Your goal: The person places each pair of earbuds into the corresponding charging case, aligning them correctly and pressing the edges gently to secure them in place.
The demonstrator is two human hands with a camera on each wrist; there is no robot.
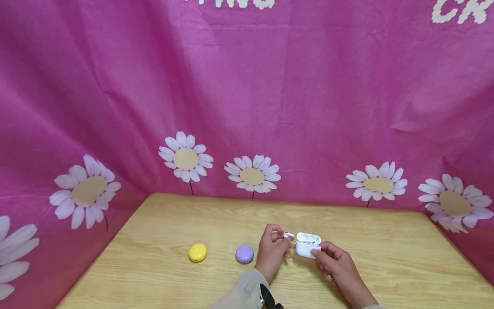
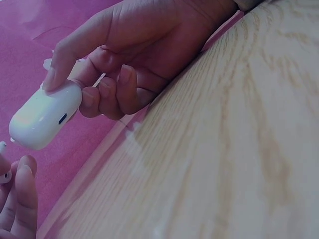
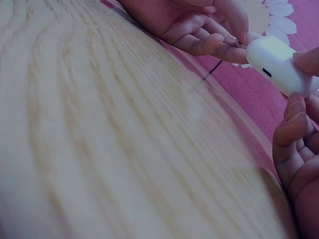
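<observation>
Between the thumb and fingers of my left hand [image 1: 271, 251] is a white wireless earbud [image 1: 288, 235], pinched just left of the charging case. My right hand [image 1: 340, 265] grips the white earbud charging case [image 1: 305, 249] by its right side, thumb on the front. The case's lid [image 1: 308, 237] stands raised, and another earbud [image 1: 314, 243] shows at the right of its opening. In the right wrist view a small dark slot marks the underside of the case [image 3: 271, 59], which is held above the table. My left fingertips come close to the case's left side.
A purple round case [image 1: 245, 254] lies on the wooden table [image 1: 162, 283] just left of my left hand. Farther left is a yellow round case [image 1: 198, 252]. Pink cloth [image 1: 308, 107] printed with daisies hangs behind the table and along both sides.
</observation>
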